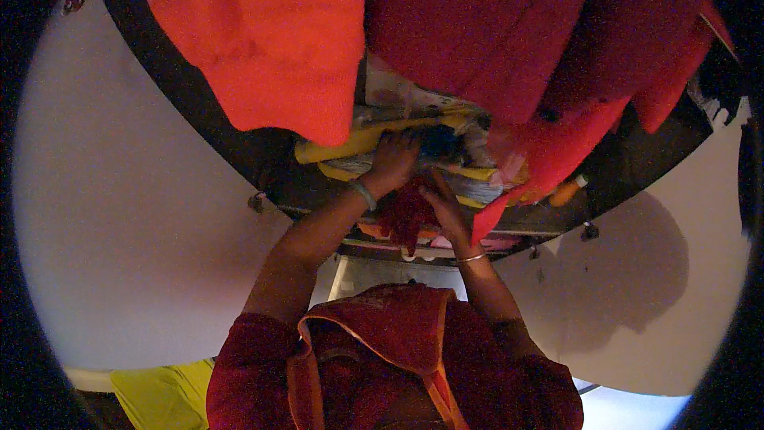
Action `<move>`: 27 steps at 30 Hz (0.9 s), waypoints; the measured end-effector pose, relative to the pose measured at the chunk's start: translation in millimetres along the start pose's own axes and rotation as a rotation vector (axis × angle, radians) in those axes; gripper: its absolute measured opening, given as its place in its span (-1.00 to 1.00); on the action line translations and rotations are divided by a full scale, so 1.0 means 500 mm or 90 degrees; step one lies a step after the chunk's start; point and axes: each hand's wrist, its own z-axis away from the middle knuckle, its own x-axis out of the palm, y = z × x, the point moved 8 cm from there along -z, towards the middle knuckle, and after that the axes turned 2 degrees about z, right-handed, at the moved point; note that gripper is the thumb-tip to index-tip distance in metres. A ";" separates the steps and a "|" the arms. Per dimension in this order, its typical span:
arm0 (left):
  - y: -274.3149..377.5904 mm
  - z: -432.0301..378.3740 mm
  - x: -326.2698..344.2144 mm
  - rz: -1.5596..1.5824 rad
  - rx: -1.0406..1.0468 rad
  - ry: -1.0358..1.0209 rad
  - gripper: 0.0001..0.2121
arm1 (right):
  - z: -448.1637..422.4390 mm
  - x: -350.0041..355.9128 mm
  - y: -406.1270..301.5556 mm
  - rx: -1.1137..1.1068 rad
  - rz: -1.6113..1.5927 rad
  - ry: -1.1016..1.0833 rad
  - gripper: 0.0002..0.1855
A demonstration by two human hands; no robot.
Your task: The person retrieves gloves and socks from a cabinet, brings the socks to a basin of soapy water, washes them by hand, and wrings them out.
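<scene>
My left hand (395, 160), with a pale band at the wrist, lies over a pile of yellow-edged flat items (352, 142) under the hanging clothes. Its fingertips reach the dark upper part of the pile, next to a dark blue item (443, 142). Beside it, my right hand (443, 198) wears a thin bangle and touches the right side of a bunched dark red cloth (407, 210). That cloth hangs over the front edge between my wrists. Dim light and blur hide whether either hand grips anything.
A bright orange-red garment (280, 42) hangs at left and a dark red one (471, 24) at centre, both down to the pile. An orange bottle-like item (568, 191) lies at right. Pale panels (137, 191) flank both sides. A yellow-green cloth (161, 394) is at lower left.
</scene>
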 end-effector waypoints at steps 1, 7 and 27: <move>-0.004 0.011 0.008 0.011 -0.015 -0.022 -0.53 | 0.018 0.013 -0.029 0.042 -0.058 0.006 -0.47; -0.098 0.073 -0.069 0.507 -0.171 0.019 -0.53 | 0.061 0.044 -0.093 0.194 -0.190 -0.071 -0.55; -0.091 0.394 -0.054 1.243 -0.495 0.144 -0.61 | 0.055 0.075 -0.413 -0.265 0.160 0.137 -0.54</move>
